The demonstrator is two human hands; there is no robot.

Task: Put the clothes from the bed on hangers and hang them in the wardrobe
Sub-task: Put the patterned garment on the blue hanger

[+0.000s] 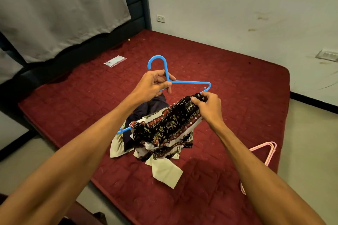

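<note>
the black patterned garment is held up above the red mattress, drawn over the blue hanger, whose left tip sticks out of the cloth. the right hand pinches the cloth with curled fingers just beside the hanger's right end. the left hand has its fingers closed around the hanger's neck, under the hook. below lie a dark navy cloth and a cream cloth. pink hangers lie near the mattress's right edge, and a small plastic packet lies near the grey curtain.
</note>
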